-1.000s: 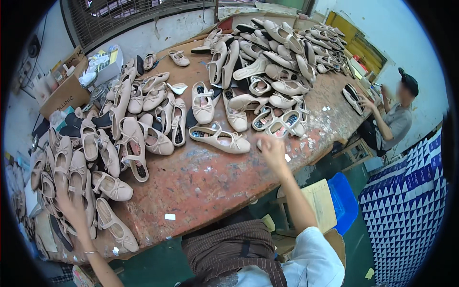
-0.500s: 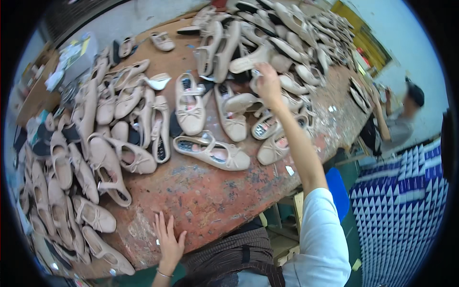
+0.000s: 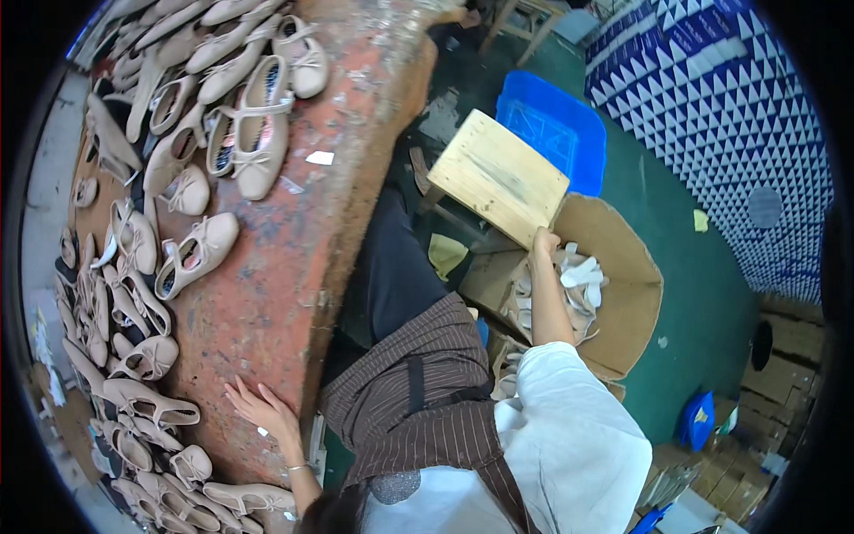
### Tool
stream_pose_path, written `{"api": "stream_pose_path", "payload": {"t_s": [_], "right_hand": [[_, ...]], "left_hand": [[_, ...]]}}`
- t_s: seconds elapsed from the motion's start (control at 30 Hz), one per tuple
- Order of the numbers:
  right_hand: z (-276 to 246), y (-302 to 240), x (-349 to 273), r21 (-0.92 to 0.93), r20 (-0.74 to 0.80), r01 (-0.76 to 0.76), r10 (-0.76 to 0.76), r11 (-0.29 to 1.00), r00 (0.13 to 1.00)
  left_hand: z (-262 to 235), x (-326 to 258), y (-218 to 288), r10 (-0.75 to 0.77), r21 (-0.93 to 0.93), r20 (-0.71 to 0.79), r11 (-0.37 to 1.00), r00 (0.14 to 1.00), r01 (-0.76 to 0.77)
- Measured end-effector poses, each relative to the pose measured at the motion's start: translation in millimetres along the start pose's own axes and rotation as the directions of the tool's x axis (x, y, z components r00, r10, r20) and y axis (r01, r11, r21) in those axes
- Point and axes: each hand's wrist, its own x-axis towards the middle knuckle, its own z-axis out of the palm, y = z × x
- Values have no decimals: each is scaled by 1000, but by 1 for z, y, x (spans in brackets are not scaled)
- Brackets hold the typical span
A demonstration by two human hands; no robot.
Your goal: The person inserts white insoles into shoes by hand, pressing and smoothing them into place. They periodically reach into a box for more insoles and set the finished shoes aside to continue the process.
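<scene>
Cardboard box (image 3: 623,294) on the floor, to the right of the counter (image 3: 294,267), is where the right hand (image 3: 544,242) reaches: it sits at the box's near rim, just below a pale wooden stool (image 3: 498,178), right at the white pieces (image 3: 578,280) heaped inside. I cannot tell whether those fingers are curled around a piece or only resting on the rim; the hand is seen from behind and is small in the view.

The left hand (image 3: 260,409) lies flat on the counter's worn red top, fingers spread, pinching nothing, close to the edge nearest the box. It looks to be taking body weight while the person leans away toward the box.

Judging from this posture, the main risk is balance: the torso is twisted far from the counter, and if the spread hand slides on the worn surface the lean could tip further toward the box. The box wall looks soft, so pressing on its rim could fold it and spill the white pieces onto the green floor (image 3: 694,267). The stool corner sits just beside the reaching wrist and could knock it.

Further from the box, beige shoes (image 3: 196,254) crowd the counter's far side, some just beyond the spread fingers; a sliding hand could push them. A blue crate (image 3: 556,125) stands behind the stool.
</scene>
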Motion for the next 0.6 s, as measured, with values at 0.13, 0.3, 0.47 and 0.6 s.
{"api": "stream_pose_path", "payload": {"t_s": [0.13,0.3,0.47,0.6], "right_hand": [[2,82,101,602,325,-205,-2,772,946],[16,53,113,715,545,-324,-205,619,813],[-4,7,61,-20,-275,658,-637,752,720],[-21,-35,23,-49,220,906,-880,420,420]], "left_hand": [[-1,34,86,323,-119,8,940,946,-320],[13,90,189,573,-180,59,812,818,-555],[49,130,214,654,-81,75,756,753,-649],[61,125,222,686,-49,28,727,727,-685]]}}
